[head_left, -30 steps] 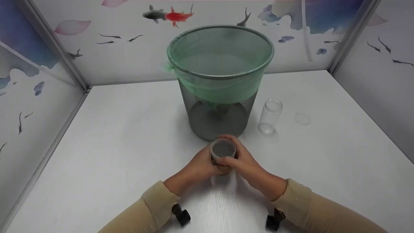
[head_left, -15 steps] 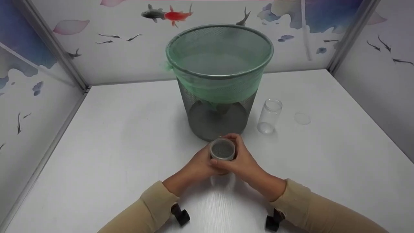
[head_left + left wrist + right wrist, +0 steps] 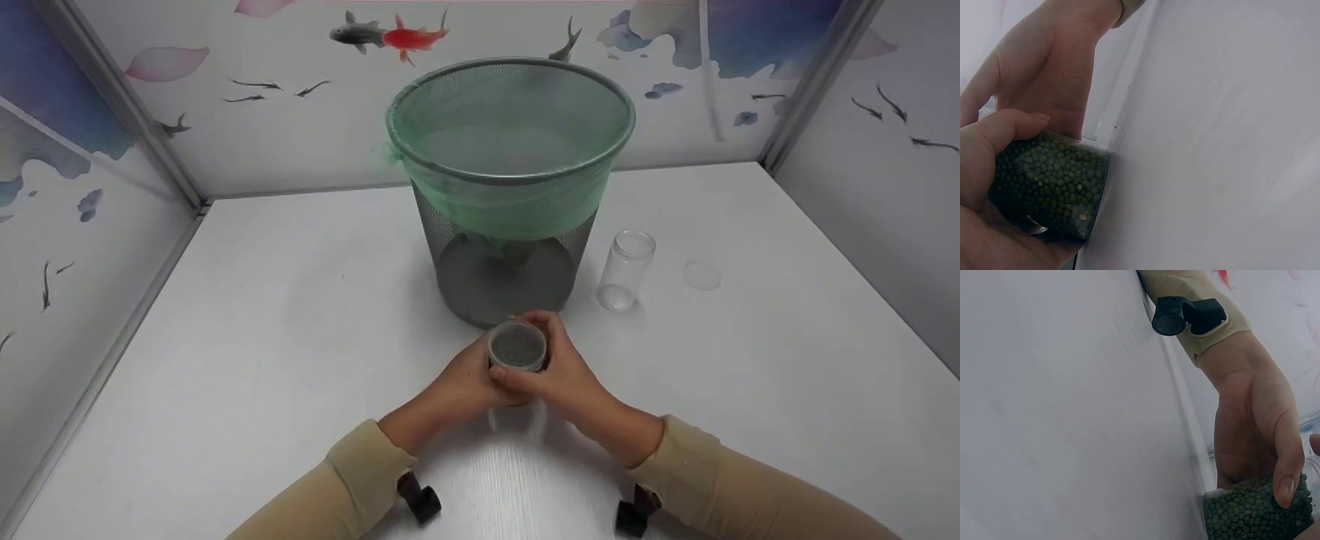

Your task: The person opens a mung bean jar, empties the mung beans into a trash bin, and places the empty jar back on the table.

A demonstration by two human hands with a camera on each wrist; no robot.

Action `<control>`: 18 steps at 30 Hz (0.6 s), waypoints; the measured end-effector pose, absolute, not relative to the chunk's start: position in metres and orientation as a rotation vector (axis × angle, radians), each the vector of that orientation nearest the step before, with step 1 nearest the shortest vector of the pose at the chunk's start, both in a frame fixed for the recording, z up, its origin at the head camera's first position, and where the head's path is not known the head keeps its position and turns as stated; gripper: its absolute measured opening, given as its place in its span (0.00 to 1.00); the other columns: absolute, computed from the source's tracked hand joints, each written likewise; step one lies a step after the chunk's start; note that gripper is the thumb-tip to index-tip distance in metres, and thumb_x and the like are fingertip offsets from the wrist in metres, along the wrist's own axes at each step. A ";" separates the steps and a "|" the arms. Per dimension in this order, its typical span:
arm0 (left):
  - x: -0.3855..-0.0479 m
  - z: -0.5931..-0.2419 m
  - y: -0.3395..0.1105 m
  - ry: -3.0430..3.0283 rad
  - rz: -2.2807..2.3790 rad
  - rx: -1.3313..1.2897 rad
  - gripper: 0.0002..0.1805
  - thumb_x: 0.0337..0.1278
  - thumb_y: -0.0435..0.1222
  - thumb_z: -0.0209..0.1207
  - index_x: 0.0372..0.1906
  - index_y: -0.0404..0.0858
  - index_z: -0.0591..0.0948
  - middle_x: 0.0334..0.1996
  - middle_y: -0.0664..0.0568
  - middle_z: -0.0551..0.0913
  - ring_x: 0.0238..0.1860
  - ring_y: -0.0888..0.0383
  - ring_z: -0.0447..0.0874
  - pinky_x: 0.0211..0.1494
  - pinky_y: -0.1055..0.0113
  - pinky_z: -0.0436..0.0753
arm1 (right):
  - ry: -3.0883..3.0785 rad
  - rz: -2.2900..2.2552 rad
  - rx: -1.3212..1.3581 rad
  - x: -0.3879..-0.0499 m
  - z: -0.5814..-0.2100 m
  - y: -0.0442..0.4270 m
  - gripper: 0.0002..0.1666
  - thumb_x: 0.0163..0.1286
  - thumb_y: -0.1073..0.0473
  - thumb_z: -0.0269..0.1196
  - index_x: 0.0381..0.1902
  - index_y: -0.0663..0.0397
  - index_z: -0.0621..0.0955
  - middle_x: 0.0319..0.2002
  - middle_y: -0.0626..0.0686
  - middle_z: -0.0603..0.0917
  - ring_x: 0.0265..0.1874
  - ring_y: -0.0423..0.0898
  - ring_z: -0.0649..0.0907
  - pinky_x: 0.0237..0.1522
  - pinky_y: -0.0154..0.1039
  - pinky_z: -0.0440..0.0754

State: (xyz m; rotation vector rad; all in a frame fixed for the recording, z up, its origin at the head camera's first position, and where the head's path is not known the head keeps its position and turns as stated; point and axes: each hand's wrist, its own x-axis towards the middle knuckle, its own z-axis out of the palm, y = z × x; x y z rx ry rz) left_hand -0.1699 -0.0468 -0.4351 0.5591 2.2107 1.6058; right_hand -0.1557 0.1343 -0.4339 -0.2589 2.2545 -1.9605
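Both hands surround a clear jar [image 3: 517, 346] of small green beans in front of the bin in the head view. My left hand [image 3: 463, 382] holds its left side, and my right hand [image 3: 574, 379] curls around the right side, thumb across the near side below the rim. The left wrist view shows the beans [image 3: 1053, 183] through the jar wall, with my left hand [image 3: 988, 180] gripping it and my right hand [image 3: 1050, 67] beyond. In the right wrist view, my left hand [image 3: 1258, 416] has its thumb along the jar [image 3: 1247, 512]. The jar's base meets the table.
A mesh bin [image 3: 506, 281] with a green liner [image 3: 517, 202] stands behind the hands. To its right are an upright, empty clear jar [image 3: 626, 270] and a thin transparent disc [image 3: 702, 275] on the white table [image 3: 300, 300]. Printed panels enclose the back and sides.
Compared with one second ago, my right thumb has shifted left and down off the jar's near rim. The jar and my left hand have barely moved.
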 end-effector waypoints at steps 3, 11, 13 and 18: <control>-0.170 -0.436 -0.047 2.226 1.598 0.576 0.48 0.58 0.36 0.76 0.81 0.43 0.65 0.72 0.51 0.74 0.72 0.53 0.73 0.73 0.53 0.73 | 2.253 -1.958 -0.253 -0.156 -0.434 0.134 0.46 0.61 0.56 0.80 0.70 0.52 0.68 0.69 0.54 0.76 0.69 0.50 0.75 0.72 0.51 0.67; -0.170 -0.438 -0.047 2.211 1.620 0.601 0.47 0.59 0.38 0.76 0.81 0.44 0.66 0.72 0.52 0.74 0.71 0.55 0.73 0.74 0.53 0.73 | 2.161 -1.991 -0.330 -0.156 -0.433 0.138 0.43 0.63 0.57 0.75 0.73 0.55 0.70 0.70 0.56 0.75 0.69 0.52 0.73 0.72 0.52 0.67; -0.170 -0.438 -0.048 2.205 1.622 0.606 0.46 0.60 0.39 0.75 0.80 0.44 0.66 0.72 0.52 0.74 0.71 0.54 0.73 0.74 0.52 0.73 | 2.143 -1.977 -0.350 -0.156 -0.433 0.139 0.43 0.64 0.56 0.73 0.75 0.54 0.70 0.71 0.57 0.74 0.71 0.53 0.72 0.72 0.52 0.66; -0.169 -0.439 -0.048 2.208 1.612 0.612 0.45 0.61 0.40 0.75 0.80 0.44 0.67 0.72 0.52 0.74 0.72 0.55 0.72 0.74 0.52 0.72 | 2.123 -1.960 -0.360 -0.156 -0.432 0.139 0.43 0.65 0.55 0.72 0.76 0.52 0.70 0.73 0.56 0.72 0.73 0.53 0.70 0.73 0.53 0.65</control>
